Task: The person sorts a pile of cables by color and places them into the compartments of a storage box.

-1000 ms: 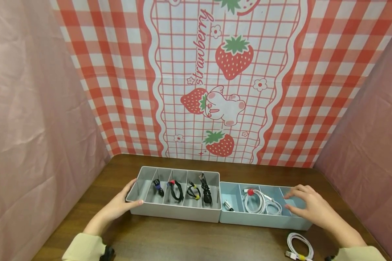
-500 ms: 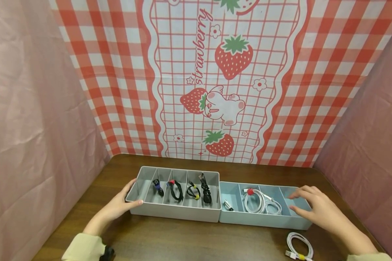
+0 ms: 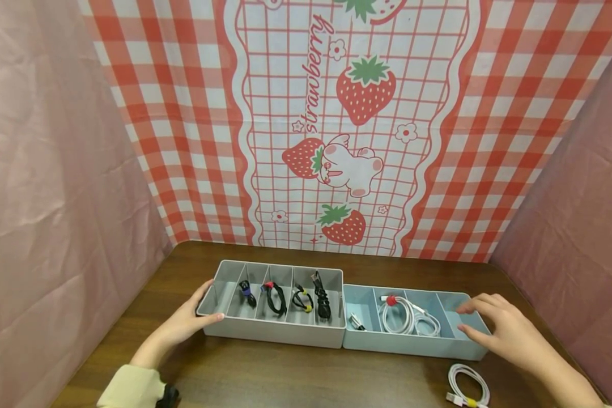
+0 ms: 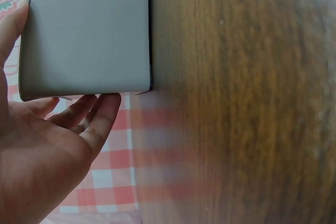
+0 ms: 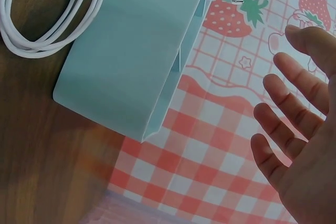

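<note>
My left hand point(image 3: 181, 323) holds the left end of a grey divided storage box point(image 3: 272, 330); its thumb lies over the front rim and its fingers touch the end wall. In the left wrist view, those fingers point(image 4: 102, 121) bend against the box's end. My right hand point(image 3: 505, 328) hovers by the right end of a light blue divided box point(image 3: 408, 344), fingers spread and holding nothing. In the right wrist view, the palm and loosely curved fingers are apart from the blue box point(image 5: 126, 51). A coiled white cable point(image 3: 466, 382) with a yellow tie lies before that box.
Black tied cables point(image 3: 274, 297) sit in several grey compartments; the leftmost holds nothing. The blue box contains a small connector point(image 3: 357, 322) and white coiled cables point(image 3: 398, 317). Both boxes stand end to end on a wooden table point(image 3: 285, 374), before a checked strawberry cloth point(image 3: 362, 90).
My right hand has drawn back rightward from over the blue box's last compartment to its right end. The left hand, boxes and cables stay in place.
</note>
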Demonstrator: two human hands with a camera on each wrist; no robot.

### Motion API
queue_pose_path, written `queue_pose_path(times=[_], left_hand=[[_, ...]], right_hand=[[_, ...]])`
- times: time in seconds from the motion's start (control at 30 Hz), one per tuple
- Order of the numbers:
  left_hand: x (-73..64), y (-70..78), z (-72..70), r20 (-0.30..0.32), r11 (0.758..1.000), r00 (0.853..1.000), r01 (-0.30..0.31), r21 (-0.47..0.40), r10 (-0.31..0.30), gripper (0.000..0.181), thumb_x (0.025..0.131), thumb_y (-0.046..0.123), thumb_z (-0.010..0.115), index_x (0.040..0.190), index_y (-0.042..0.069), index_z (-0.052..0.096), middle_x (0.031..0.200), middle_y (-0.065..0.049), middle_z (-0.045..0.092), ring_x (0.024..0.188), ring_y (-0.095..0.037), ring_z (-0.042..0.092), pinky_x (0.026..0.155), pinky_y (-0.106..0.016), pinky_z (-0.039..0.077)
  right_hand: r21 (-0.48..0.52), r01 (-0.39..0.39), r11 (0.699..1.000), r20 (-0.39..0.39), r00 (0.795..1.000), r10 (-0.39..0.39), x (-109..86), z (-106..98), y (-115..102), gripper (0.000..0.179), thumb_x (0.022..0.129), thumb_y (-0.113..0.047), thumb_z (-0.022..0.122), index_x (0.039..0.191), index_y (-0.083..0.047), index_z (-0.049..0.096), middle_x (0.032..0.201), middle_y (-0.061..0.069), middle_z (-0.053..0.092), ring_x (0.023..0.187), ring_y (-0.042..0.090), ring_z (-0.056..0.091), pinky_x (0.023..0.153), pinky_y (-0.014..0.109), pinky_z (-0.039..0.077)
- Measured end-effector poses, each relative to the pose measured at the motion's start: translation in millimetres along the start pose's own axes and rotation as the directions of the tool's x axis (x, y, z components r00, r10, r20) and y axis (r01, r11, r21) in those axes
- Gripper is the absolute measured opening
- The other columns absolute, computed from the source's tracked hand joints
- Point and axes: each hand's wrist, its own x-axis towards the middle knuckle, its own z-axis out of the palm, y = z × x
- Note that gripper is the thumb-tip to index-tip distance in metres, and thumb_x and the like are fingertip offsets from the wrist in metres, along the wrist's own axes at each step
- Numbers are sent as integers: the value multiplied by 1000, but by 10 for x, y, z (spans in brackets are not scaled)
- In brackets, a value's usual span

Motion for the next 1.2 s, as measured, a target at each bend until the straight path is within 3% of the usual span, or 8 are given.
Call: queue_pose_path(times=[0.6, 0.9, 1.2], left_hand=[[-8, 11, -5, 6, 1000, 1000, 6, -2, -6, 91, 85, 35, 69, 151, 9, 13, 152, -27, 18, 137, -46, 21, 105, -64, 21], [-7, 2, 3, 10, 1000, 1000, 15, -12, -15, 91, 85, 36, 69, 151, 11, 12, 152, -26, 17, 137, -45, 20, 105, -63, 21], [9, 8, -5, 14, 999, 1000, 28, -26, -27, 91, 85, 34, 69, 151, 11, 11, 152, -27, 19, 136, -44, 23, 106, -62, 22]], right_hand=[[-8, -10, 1000, -25, 1000, 10, -129, -23, -29, 45, 51, -14, 90, 86, -30, 66, 85, -17, 60, 80, 3, 50, 69, 12, 37], [21, -8, 1000, -15, 1000, 9, -204, 11, -41, 47, 51, -13, 89, 86, -32, 65, 84, -21, 57, 78, -1, 48, 61, 11, 33], [44, 0, 999, 1, 1000, 0, -321, 77, -37, 44, 51, -11, 89, 85, -26, 67, 85, -18, 59, 79, -1, 50, 67, 9, 36]])
